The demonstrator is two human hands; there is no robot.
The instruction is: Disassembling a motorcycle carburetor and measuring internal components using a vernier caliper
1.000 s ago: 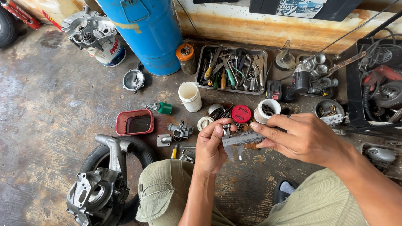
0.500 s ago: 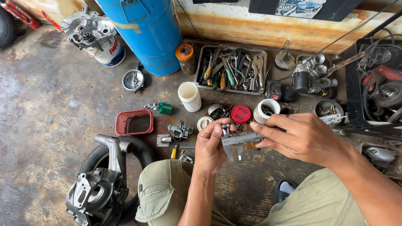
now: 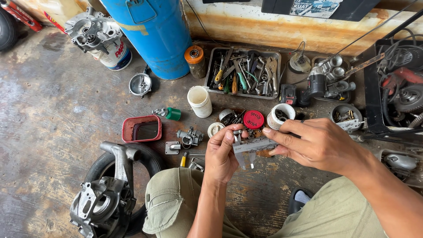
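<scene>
Both my hands hold a metal vernier caliper (image 3: 252,149) above the stained concrete floor, just in front of my knees. My left hand (image 3: 224,153) pinches its jaw end, with a small metal part (image 3: 238,132) between the upper jaws. My right hand (image 3: 318,143) grips the beam from the right, fingertips on the slide. Just beyond the caliper lie a red round lid (image 3: 254,119), a white cup of small parts (image 3: 280,116) and a small carburetor (image 3: 188,137).
A metal tray of hand tools (image 3: 243,72) sits by the wall beside a blue drum (image 3: 155,31). A white cup (image 3: 199,101), a red tray (image 3: 141,128), a green-capped part (image 3: 171,113), a tyre with an engine casing (image 3: 110,194) and more engine parts lie around.
</scene>
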